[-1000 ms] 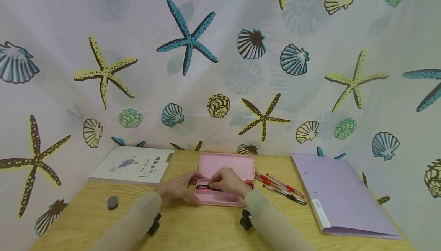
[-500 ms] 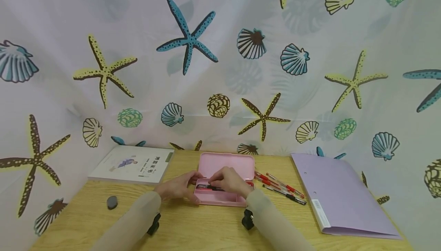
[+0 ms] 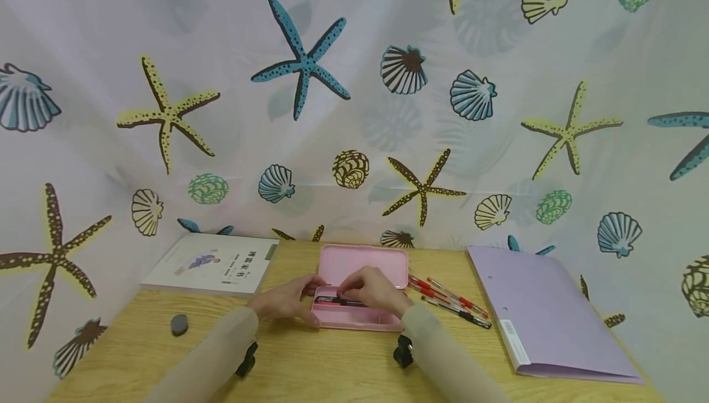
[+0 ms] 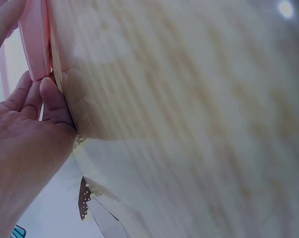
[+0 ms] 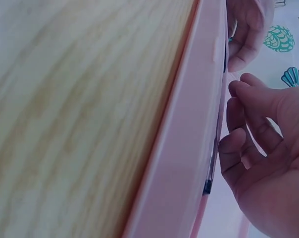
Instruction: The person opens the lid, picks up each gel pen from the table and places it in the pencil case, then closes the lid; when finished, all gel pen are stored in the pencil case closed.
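Observation:
An opened pink pencil case (image 3: 354,325) lies on the wooden table, its lid (image 3: 382,255) tipped back. My left hand (image 3: 285,299) holds the case's left end, thumb at the front corner and fingers at the back; the left wrist view shows fingertips against the case's end (image 4: 34,47). A dark pen (image 3: 327,299) lies lengthwise in the rear compartment. Above it is my right hand (image 3: 372,289), fingers loosely bent, fingertips close over the pen. In the right wrist view, thumb and index tips nearly meet at the case's edge, and a black pen end (image 5: 207,187) shows along it.
Several red and black pens (image 3: 451,301) lie loose right of the case. Farther right is a purple folder (image 3: 554,317). A white book (image 3: 216,264) lies at the back left, with a small grey eraser-like lump (image 3: 180,325) in front. A patterned curtain (image 3: 354,114) hangs behind.
My right hand has shifted slightly right and up, and more of the pen in the case shows. My left hand stays at the case's left end.

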Demonstrator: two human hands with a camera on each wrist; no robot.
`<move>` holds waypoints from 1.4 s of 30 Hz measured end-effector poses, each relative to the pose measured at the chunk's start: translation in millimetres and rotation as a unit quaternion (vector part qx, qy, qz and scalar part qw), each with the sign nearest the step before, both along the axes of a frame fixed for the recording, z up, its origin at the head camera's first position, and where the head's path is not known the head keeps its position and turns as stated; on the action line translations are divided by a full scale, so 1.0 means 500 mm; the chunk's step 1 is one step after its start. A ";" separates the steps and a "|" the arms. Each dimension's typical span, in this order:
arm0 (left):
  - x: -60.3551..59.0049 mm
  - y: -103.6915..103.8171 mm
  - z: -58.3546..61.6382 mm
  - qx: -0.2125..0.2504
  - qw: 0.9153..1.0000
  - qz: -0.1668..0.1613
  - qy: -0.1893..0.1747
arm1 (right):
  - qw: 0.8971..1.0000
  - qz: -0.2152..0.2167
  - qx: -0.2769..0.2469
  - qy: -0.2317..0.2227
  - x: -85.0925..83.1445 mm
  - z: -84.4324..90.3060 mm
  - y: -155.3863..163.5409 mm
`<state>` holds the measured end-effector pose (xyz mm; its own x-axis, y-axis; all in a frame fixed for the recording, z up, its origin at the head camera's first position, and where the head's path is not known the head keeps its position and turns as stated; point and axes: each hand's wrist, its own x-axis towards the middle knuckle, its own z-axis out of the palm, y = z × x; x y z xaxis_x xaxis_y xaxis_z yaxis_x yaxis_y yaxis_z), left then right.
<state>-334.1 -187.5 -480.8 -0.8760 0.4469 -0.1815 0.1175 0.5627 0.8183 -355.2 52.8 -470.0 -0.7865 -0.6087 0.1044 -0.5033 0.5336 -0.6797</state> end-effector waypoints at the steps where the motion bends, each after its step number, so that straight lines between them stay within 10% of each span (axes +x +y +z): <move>1: 0.000 0.000 0.000 0.000 1.000 0.002 -0.001 | 1.000 0.001 -0.001 0.004 0.001 0.003 0.003; 30: -0.004 -0.002 -0.008 -0.008 1.000 0.019 -0.009 | 0.992 -0.053 -0.091 -0.076 0.037 0.009 0.224; 42: -0.007 0.004 -0.005 0.003 1.000 0.022 -0.012 | 0.996 -0.025 -0.029 -0.084 0.043 0.022 0.329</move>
<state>-337.4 -185.6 -483.3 -0.8906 0.4081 -0.2005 0.0725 0.5627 0.8235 -333.6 217.1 -458.8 -0.8255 -0.5644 0.0032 -0.3538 0.5130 -0.7821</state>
